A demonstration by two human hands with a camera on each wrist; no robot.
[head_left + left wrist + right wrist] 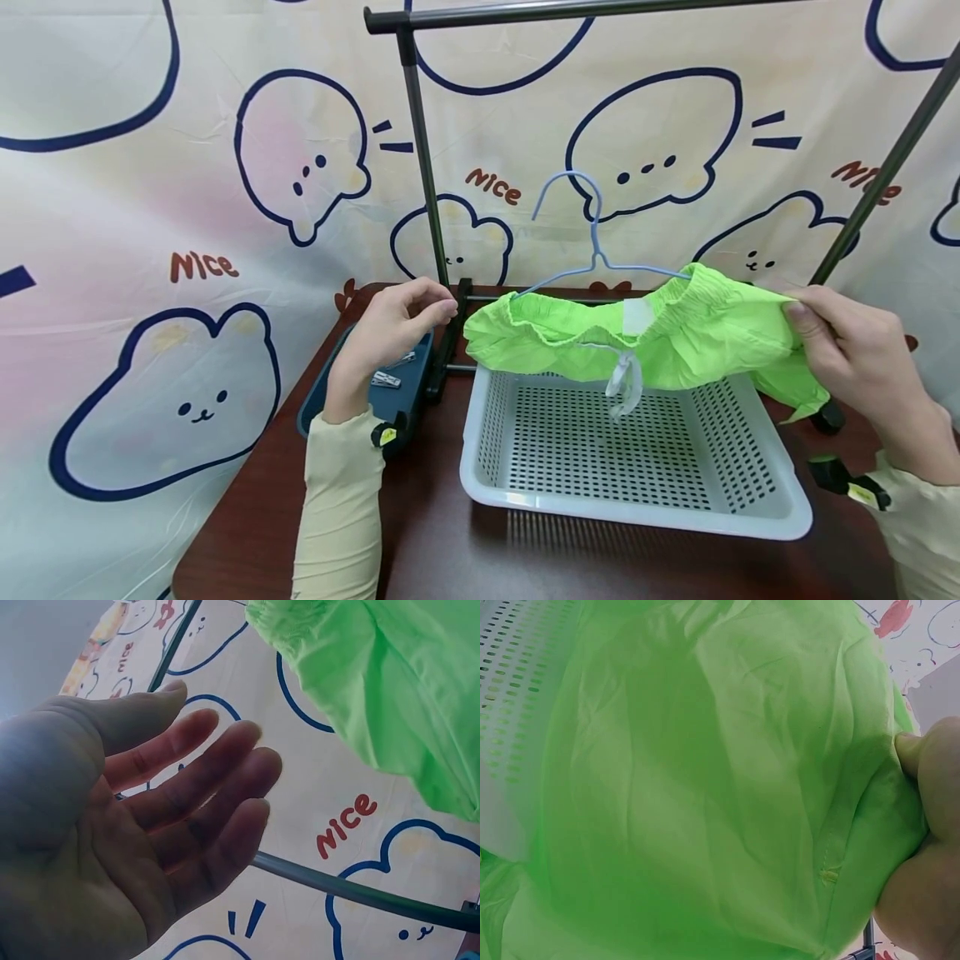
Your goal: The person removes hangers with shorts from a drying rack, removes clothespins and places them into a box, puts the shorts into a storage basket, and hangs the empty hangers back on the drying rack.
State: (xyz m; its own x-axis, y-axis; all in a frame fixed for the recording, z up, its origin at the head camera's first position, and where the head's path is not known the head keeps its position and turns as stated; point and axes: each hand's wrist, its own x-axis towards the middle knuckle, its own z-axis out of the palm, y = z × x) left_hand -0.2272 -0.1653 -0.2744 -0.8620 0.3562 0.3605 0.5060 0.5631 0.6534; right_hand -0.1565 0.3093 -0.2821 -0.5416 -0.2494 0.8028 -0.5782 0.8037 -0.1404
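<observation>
Left hand (150, 810): palm to camera, thumb raised, fingers loosely bent and slightly fanned, tips apart from the cloth. Lime-green garment (397, 690) hangs up and right of the fingertips, near them; gathered edge at its top left, smooth creased fabric below, cut off by the frame. Dark pole (367, 892) emerges behind the little finger and runs down-right. Second dark pole (176, 643) slants up from behind the thumb tip. Behind the hand: pale printed backdrop (300, 784), blue cartoon outlines, red "Nice" lettering (346, 825) right of the little finger.
</observation>
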